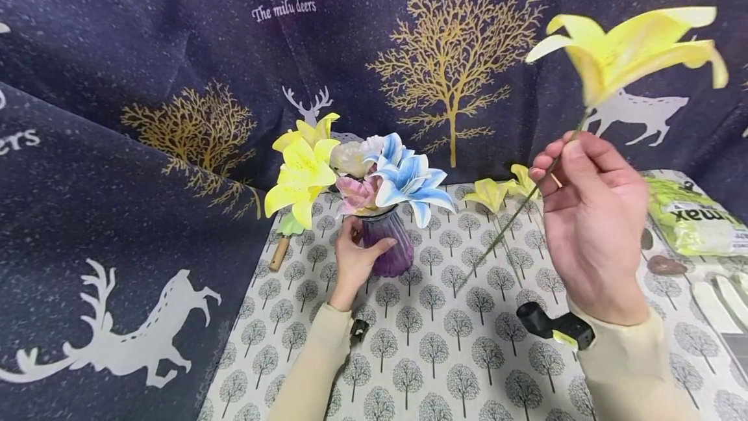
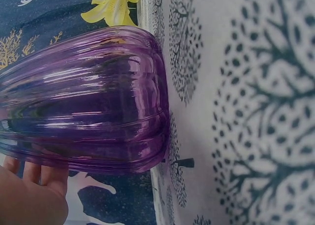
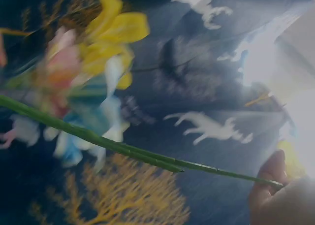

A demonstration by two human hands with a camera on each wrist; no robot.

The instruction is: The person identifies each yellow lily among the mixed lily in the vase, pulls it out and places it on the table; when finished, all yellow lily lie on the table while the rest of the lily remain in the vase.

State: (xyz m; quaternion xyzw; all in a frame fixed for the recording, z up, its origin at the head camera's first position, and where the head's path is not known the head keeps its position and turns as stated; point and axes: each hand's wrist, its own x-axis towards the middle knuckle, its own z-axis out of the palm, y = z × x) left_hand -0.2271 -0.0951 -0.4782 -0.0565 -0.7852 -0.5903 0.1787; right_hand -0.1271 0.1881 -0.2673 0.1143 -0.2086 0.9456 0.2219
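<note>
A ribbed purple glass vase stands upright on the tree-print cloth, filled with yellow, blue-and-white, pink and white flowers. My left hand holds the vase from its left side, thumb across the front. In the left wrist view, fingers lie along the glass of the vase. Raised to the right of the bouquet, my right hand pinches the green stem of a yellow lily. The bloom is above the hand, and the stem slants down toward the table.
Behind the right hand lie more yellow lilies. A green-and-white plastic bag, a brown object and white items are at the right. A wooden handle lies left of the vase. Dark printed fabric hangs behind.
</note>
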